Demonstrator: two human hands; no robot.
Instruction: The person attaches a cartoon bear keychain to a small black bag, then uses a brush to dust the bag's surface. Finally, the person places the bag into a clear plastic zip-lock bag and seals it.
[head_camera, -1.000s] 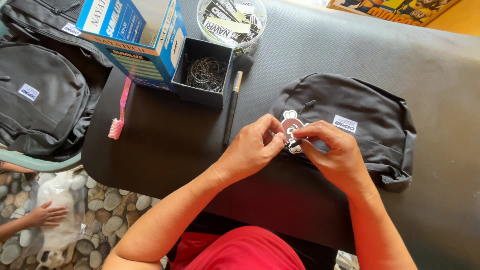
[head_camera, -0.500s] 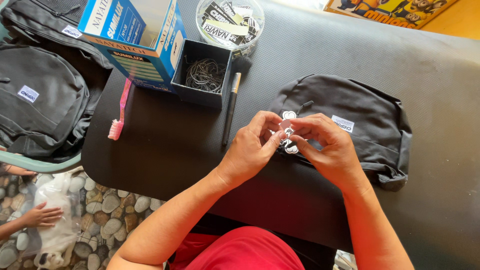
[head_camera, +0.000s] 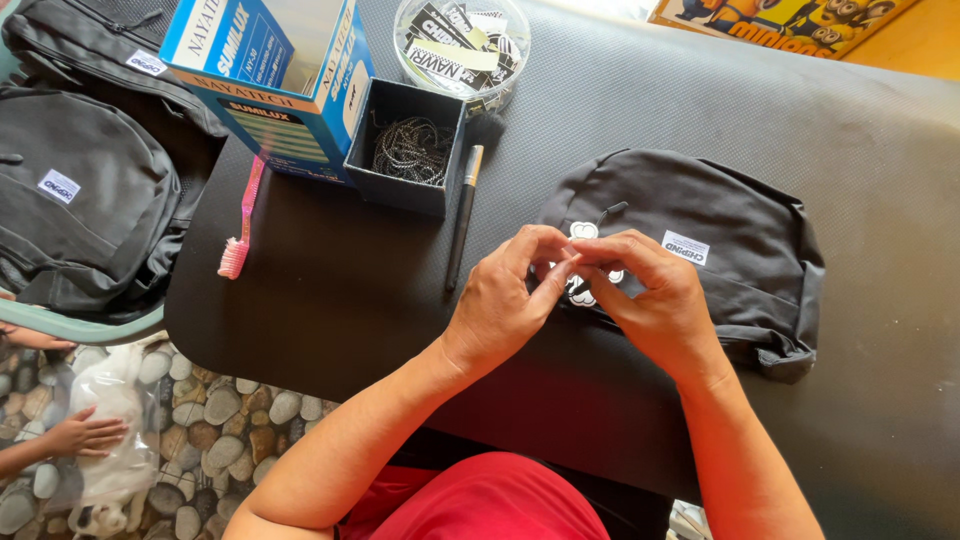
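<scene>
Hands: left hand (head_camera: 505, 300) and right hand (head_camera: 650, 300) meet fingertip to fingertip over the black backpack (head_camera: 700, 240); both pinch a small white-and-black charm (head_camera: 583, 262), fingers closed on it
Charm: lies at the backpack's front, just beside its zipper pull (head_camera: 612, 209); mostly hidden by the fingers, so whether it is already fastened cannot be told
Backpack: flat on the dark table (head_camera: 330, 290), white label (head_camera: 685, 248) facing up
Risk, slip: charm is small and held only by fingertips; a loosened pinch could probably drop it onto the fabric or off the table edge
Risk, snag: fingers crowd the zipper pull; a tug may shift the loose backpack
Surroundings: black pen (head_camera: 463, 215) near the left hand; small dark box of chains (head_camera: 410, 150), blue carton (head_camera: 270, 85) and pink toothbrush (head_camera: 242, 222) well apart; another person's hand (head_camera: 85, 435) low at left, uninvolved
</scene>
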